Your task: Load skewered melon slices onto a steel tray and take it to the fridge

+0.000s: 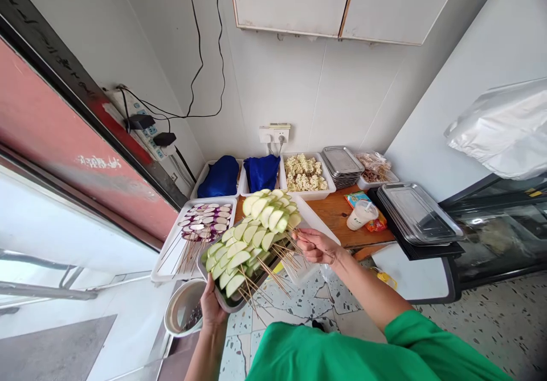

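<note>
My left hand (212, 306) is closed on the near left corner of a metal tray (234, 306), thumb over the rim. The tray is tilted and piled with skewers of pale green vegetable slices (239, 249), bare sticks pointing toward me. My right hand (316, 246) pinches the stick ends of a bunch of these vegetable skewers (270, 209) at the tray's far right. Their slices overlap the rest of the pile. Behind the tray is a white plastic tray (318, 221), partly hidden. To the left, purple-edged white slices on skewers (207, 220) lie in another white tray (160, 270).
Blue-covered bins (220, 177) and a bin of cauliflower skewers (304, 173) line the wall. Stacked metal trays (421, 213), a plastic cup (361, 214) and colourful packets (378, 221) sit at right. Below left stands a white bucket (173, 312).
</note>
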The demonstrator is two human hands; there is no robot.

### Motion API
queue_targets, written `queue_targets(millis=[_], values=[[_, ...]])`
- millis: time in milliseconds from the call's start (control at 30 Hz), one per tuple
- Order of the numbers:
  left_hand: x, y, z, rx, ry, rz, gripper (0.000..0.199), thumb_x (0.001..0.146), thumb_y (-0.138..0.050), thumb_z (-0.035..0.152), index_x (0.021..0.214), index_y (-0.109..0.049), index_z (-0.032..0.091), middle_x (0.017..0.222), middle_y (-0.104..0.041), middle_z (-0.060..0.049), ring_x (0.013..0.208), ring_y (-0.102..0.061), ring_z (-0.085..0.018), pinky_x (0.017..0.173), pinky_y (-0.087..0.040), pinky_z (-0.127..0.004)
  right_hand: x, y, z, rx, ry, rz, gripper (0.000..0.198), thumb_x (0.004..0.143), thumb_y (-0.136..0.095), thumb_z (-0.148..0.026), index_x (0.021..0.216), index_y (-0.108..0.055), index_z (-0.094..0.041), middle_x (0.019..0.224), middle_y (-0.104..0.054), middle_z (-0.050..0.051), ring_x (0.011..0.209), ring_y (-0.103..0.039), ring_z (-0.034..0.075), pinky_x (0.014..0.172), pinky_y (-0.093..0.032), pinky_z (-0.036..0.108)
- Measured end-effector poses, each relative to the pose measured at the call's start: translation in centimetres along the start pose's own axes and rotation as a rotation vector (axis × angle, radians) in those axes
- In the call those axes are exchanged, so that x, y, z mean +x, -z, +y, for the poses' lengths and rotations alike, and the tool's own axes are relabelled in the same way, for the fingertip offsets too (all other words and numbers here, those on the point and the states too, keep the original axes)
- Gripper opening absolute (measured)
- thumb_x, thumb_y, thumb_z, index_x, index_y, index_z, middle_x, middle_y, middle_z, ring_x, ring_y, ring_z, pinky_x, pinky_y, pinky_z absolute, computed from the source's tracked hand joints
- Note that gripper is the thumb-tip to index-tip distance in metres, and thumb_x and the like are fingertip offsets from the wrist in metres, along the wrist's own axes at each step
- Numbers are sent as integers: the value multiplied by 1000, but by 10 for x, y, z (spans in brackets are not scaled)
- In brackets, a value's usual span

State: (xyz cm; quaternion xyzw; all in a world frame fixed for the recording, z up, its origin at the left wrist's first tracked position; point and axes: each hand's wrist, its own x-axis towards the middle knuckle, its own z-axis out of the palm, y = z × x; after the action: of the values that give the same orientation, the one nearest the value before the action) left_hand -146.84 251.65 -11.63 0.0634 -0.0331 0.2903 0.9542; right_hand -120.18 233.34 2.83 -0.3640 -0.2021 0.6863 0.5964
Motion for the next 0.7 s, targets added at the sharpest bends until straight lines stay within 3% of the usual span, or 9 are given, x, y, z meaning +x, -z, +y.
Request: queue_targets(millis=[167,433,700], values=[[22,0,-15,49,20,10,51,95,-18,36,121,-59,22,111,-67,-9,111,-57,-22,106,-29,-45,15,-11,16,44,-4,-48,21,83,-58,-36,88,-49,-18,49,-25,-13,33,-7,1,30,-7,16],[64,-1,-43,44,90,-58,50,95,-18,35,120,-59,22,114,-66,-8,120,-50,-19,109,-24,-40,8,16,19,28,23,58,23,83,-58,-37,90,-49,-17,49,-31,-12,32,-13,1,31,-9,16],[101,-3,-74,21,114,97,50,94,-23,37,113,-65,18,110,-67,-11,113,-55,-24,108,-28,-43,-3,48,1,-16,-54,49,29,83,-56,-44,94,-50,-17,54,-45,-9,33,-34,4,36,-32,18]])
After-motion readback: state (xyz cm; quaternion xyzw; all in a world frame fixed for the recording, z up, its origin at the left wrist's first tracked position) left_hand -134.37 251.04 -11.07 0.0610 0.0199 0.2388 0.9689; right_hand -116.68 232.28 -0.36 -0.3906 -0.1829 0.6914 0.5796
